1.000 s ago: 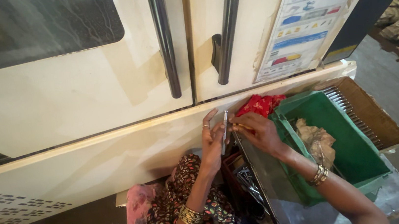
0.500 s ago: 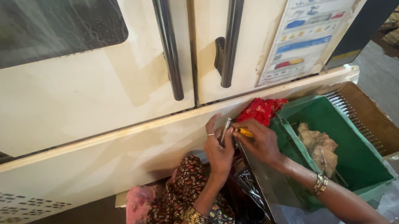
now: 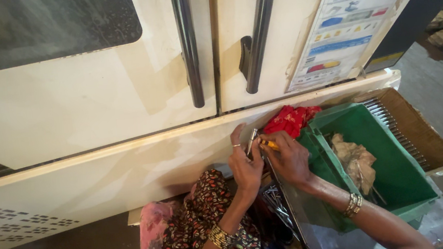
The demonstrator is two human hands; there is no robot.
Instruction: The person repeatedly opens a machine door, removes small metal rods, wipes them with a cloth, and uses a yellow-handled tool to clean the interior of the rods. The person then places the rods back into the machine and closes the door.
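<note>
We work a small metal part just left of the green crate [image 3: 397,177].
Our left hand [image 3: 246,166] pinches the slim metal piece [image 3: 252,141], its long axis upright, tip toward the machine; our right hand [image 3: 290,158] pinches a yellow-handled tool [image 3: 268,145] against it.

Shifted slightly lower and toward the left in view since a second ago: both hands, left hand [image 3: 246,166] and right hand [image 3: 290,158], pressed closer together. Now tilted more upright between the fingers, the thin metal piece [image 3: 252,140]; more visible beside the right hand, the yellow-handled tool [image 3: 269,144].
</note>
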